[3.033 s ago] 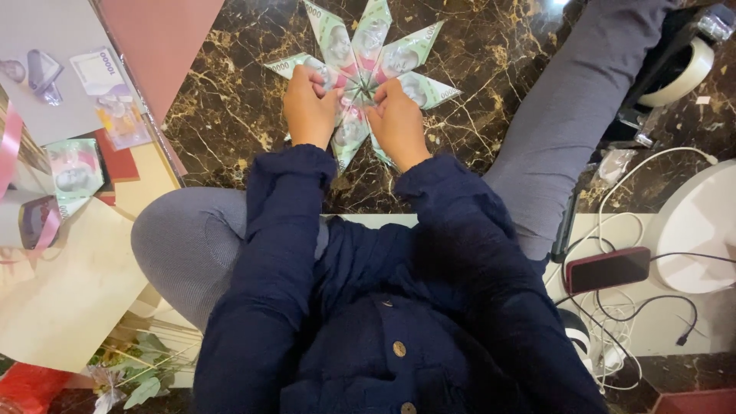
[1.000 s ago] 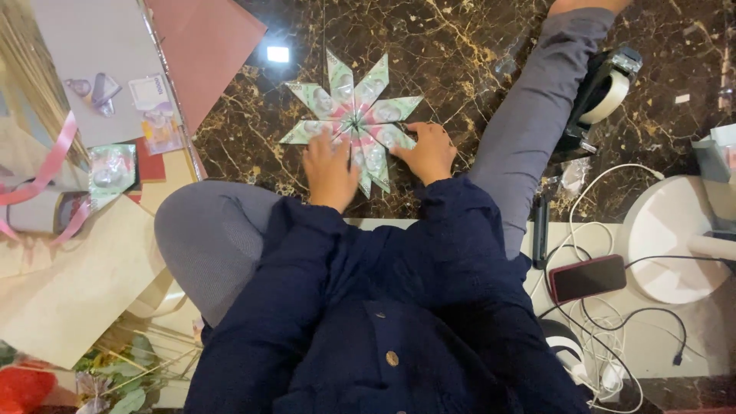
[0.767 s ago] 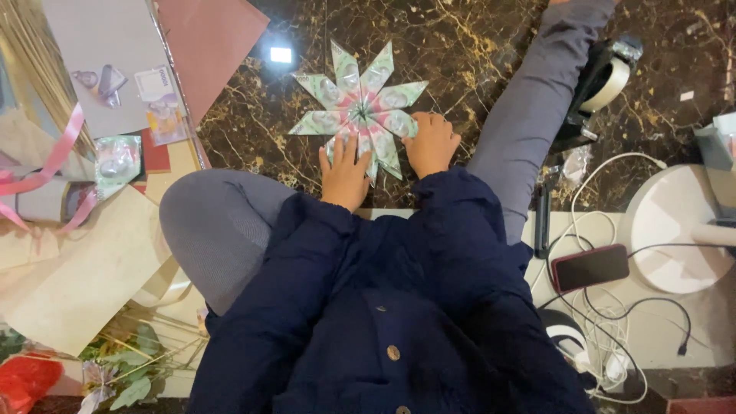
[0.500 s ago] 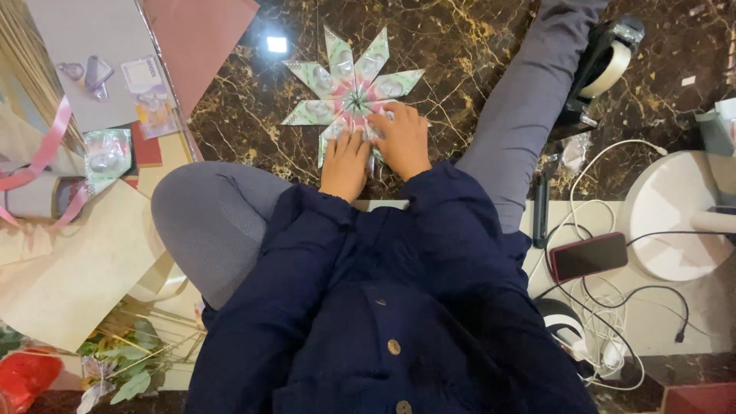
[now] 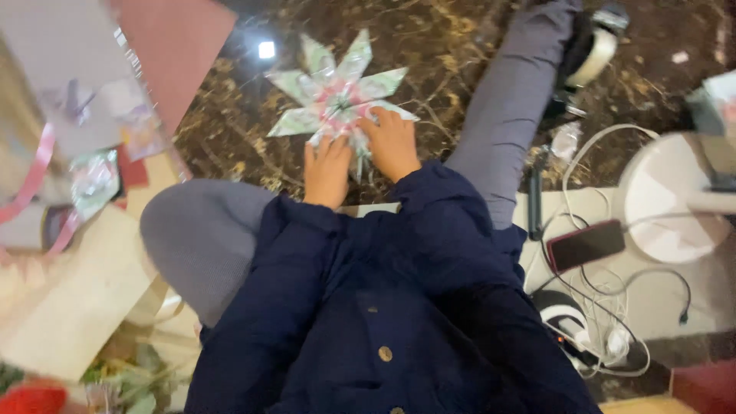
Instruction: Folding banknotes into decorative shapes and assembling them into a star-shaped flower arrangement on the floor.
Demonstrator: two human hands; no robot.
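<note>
A folded paper star (image 5: pixel 331 90), pale green with a pink centre, lies flat on the dark marble floor (image 5: pixel 230 130) in front of me. My left hand (image 5: pixel 326 170) presses on its lower points, fingers laid flat on the paper. My right hand (image 5: pixel 392 142) rests on the star's lower right points, fingers curled over the paper near the centre. Both arms are in dark blue jacket sleeves. My grey-trousered legs frame the star, one bent at the left, one stretched out at the right.
Sheets of pink and beige paper (image 5: pixel 180 46), a pink ribbon (image 5: pixel 31 180) and small paper pieces lie at the left. A tape roll (image 5: pixel 594 54), a phone (image 5: pixel 586 245), white cables (image 5: pixel 606 314) and a round white base (image 5: pixel 675 199) sit at the right.
Both hands slid closer together on the star's lower points, the right hand moving toward the centre. The view shifted and blurred slightly; the star stayed on the floor.
</note>
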